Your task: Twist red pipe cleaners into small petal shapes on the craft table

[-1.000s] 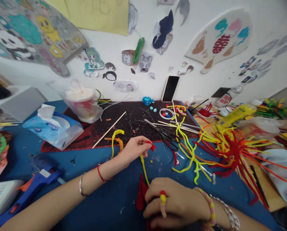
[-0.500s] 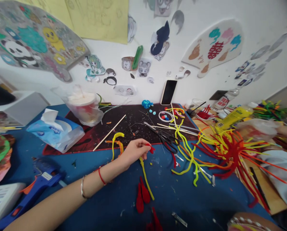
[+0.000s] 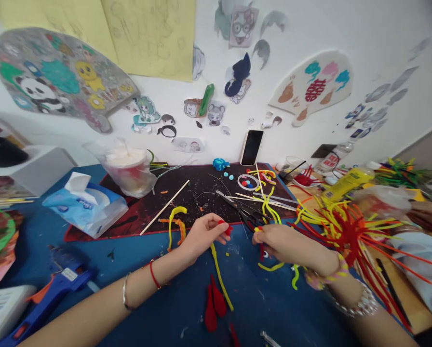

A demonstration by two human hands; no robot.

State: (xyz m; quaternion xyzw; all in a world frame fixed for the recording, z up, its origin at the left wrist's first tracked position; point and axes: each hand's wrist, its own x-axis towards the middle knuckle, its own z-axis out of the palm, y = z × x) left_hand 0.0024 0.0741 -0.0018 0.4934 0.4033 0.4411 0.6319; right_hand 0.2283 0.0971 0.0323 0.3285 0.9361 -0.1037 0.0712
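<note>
My left hand (image 3: 207,233) is closed in a pinch on a small red piece (image 3: 226,228) above the blue table. A yellow-green fuzzy stem (image 3: 219,277) extends down from beneath it. To the right, my right hand (image 3: 279,242) has its fingers pressed together by the black scissors (image 3: 252,219), with a bit of yellow at the fingertips; whether it grips this or the scissors is unclear. Red teardrop-shaped pieces (image 3: 214,302) lie below, between my arms. A yellow stem (image 3: 171,222) and an orange one (image 3: 182,230) rest left of my left hand.
A blue glue gun (image 3: 62,284), a tissue pack (image 3: 86,205) and a bagged cup (image 3: 127,168) stand left. Red and yellow stems (image 3: 349,226) spread at right, near another person's hand (image 3: 427,213). A phone (image 3: 251,147) leans on the wall.
My right hand has come in from the lower right to the scissors, covering part of the yellow stems. My left hand still pinches the red piece, and the view has tilted up slightly.
</note>
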